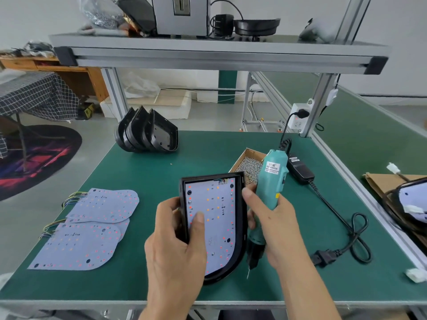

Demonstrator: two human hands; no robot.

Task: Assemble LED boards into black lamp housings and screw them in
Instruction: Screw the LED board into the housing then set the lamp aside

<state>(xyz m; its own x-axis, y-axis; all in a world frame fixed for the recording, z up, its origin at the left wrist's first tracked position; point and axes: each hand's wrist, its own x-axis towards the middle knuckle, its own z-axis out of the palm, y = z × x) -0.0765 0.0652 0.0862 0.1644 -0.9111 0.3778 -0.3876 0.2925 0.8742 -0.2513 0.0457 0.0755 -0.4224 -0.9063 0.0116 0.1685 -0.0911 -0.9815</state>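
Several loose boards (92, 227) lie left of the left hand (178, 245), which grips a housing (239, 227), thumb pressing the board (215, 218) inside. The right hand (270, 225) grips a screwdriver (270, 188); beyond it, a box (248, 153) holds screws (250, 167).

A grey metal machine (182, 15) stands on the shelf (217, 50) at top centre, a black bowl (256, 26) to its right. At far left sit a checked cloth (34, 95) and a round rug (34, 158). A white wall socket (299, 118) is right of centre.
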